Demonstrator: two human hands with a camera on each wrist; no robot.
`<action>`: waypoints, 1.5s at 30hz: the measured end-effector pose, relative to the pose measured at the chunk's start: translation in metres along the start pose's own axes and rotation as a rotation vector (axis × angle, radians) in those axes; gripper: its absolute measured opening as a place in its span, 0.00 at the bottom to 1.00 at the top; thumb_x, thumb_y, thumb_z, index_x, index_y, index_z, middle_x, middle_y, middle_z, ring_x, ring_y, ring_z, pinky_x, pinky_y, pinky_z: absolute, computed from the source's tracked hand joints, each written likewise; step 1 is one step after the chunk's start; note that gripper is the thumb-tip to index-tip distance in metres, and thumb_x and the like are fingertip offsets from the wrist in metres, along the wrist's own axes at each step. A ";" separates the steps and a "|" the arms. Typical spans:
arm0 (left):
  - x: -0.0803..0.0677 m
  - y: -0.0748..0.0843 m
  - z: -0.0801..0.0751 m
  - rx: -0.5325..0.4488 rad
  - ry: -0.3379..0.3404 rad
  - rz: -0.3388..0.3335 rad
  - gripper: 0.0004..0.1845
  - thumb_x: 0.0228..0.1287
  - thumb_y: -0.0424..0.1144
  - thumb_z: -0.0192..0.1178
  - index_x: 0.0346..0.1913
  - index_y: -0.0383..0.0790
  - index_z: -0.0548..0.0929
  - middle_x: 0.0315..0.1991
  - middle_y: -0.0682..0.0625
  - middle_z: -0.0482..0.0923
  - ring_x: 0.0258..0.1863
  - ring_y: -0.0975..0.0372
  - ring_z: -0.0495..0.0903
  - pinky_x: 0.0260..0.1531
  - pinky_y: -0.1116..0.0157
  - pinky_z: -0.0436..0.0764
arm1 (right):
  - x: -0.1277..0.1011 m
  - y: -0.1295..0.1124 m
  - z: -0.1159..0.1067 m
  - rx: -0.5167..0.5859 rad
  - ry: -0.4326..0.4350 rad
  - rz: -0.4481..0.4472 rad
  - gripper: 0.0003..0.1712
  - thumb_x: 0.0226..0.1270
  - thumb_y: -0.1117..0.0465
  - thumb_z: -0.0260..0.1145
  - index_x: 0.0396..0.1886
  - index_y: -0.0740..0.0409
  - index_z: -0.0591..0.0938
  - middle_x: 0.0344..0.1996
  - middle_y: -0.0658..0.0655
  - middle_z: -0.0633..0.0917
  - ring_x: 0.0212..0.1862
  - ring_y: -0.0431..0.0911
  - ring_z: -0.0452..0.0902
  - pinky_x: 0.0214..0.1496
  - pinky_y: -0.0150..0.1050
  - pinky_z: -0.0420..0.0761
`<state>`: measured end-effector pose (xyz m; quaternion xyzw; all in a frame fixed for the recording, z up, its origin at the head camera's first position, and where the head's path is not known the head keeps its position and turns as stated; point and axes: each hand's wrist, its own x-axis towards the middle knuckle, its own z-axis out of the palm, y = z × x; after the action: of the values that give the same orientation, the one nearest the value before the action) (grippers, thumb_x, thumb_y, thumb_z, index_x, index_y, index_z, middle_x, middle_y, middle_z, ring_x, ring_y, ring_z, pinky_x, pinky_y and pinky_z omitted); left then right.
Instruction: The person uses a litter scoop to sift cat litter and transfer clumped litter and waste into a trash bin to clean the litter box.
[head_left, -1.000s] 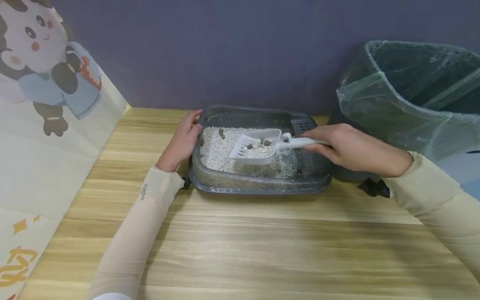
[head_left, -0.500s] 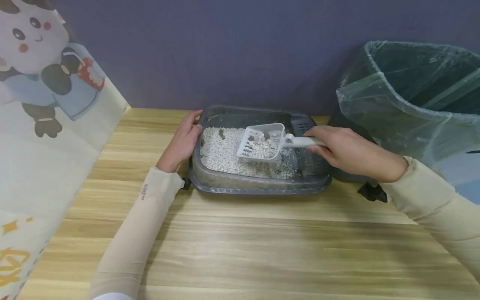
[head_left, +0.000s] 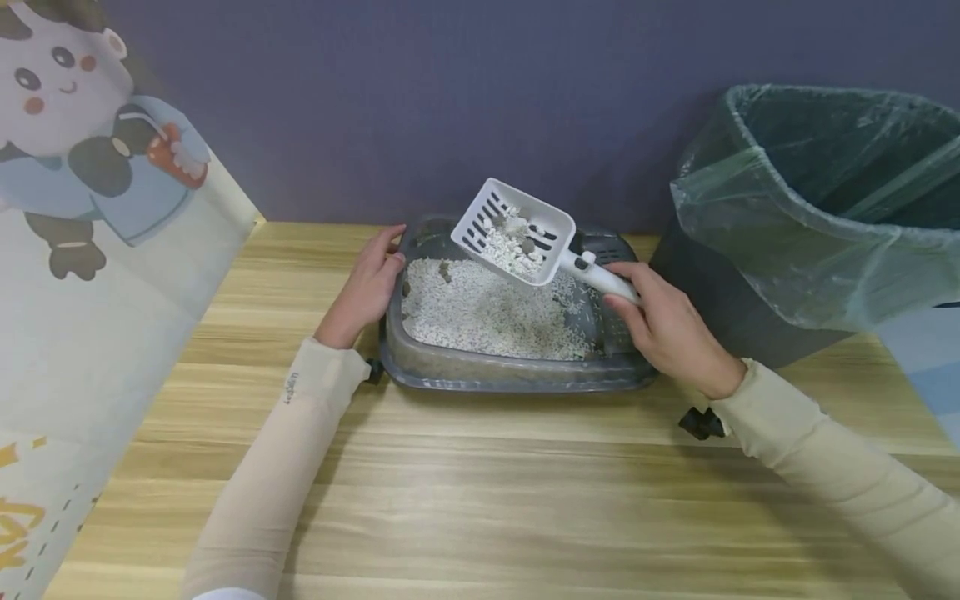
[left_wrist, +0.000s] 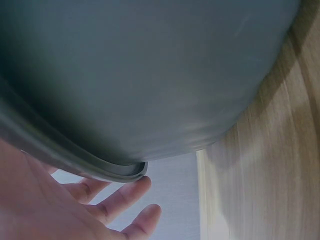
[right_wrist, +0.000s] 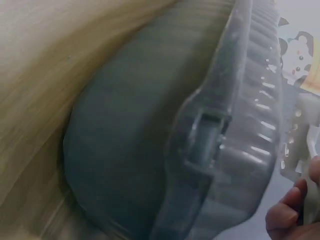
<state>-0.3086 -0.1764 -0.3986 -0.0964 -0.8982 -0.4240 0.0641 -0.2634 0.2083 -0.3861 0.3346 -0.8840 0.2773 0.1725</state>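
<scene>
In the head view, my right hand (head_left: pixel 671 329) grips the handle of a white slotted litter scoop (head_left: pixel 513 233). Pale litter and several darker clumps lie in the scoop, tilted over the back of a dark grey litter box (head_left: pixel 480 375). Inside the box spreads whitish granular litter (head_left: pixel 487 312), with brown clumps near its left side. My left hand (head_left: pixel 367 287) rests against the box's left rim near the back corner. The left wrist view shows the fingers (left_wrist: pixel 142 220) of this hand spread and relaxed, one fingertip touching the rim; the thumb is hidden there.
To the right stands a dark bin (head_left: pixel 738 292) lined with a translucent greenish bag (head_left: pixel 787 242). A dark blue-grey wall (head_left: pixel 450 100) rises behind the wooden table (head_left: pixel 487 492). On the left is a white panel (head_left: pixel 97 333) with cartoon prints.
My right hand has raised the loaded scoop from the litter and swung its head toward the back left. Its wrist has moved closer to me. The left hand stays at the box rim.
</scene>
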 end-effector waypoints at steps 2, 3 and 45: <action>0.001 -0.001 0.001 -0.002 -0.002 0.001 0.27 0.71 0.39 0.38 0.72 0.39 0.58 0.58 0.36 0.66 0.55 0.47 0.66 0.56 0.49 0.64 | -0.001 0.001 0.002 0.020 0.016 0.016 0.22 0.70 0.65 0.57 0.62 0.60 0.68 0.29 0.52 0.70 0.24 0.42 0.61 0.26 0.39 0.64; 0.001 -0.001 0.001 -0.003 0.000 0.003 0.27 0.71 0.39 0.39 0.72 0.39 0.58 0.58 0.36 0.66 0.55 0.47 0.66 0.56 0.49 0.64 | -0.001 0.001 0.003 0.027 0.020 0.017 0.22 0.70 0.65 0.57 0.63 0.60 0.68 0.27 0.51 0.69 0.23 0.42 0.60 0.25 0.38 0.64; 0.010 -0.006 0.001 -0.025 -0.051 -0.007 0.27 0.73 0.41 0.35 0.73 0.42 0.54 0.63 0.37 0.61 0.57 0.47 0.64 0.54 0.47 0.64 | 0.019 -0.052 -0.098 -0.260 0.175 -0.123 0.21 0.62 0.66 0.66 0.55 0.64 0.78 0.29 0.56 0.78 0.21 0.42 0.59 0.26 0.33 0.57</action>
<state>-0.3193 -0.1781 -0.4023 -0.1049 -0.8945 -0.4329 0.0383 -0.2300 0.2262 -0.2799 0.3376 -0.8718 0.1777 0.3073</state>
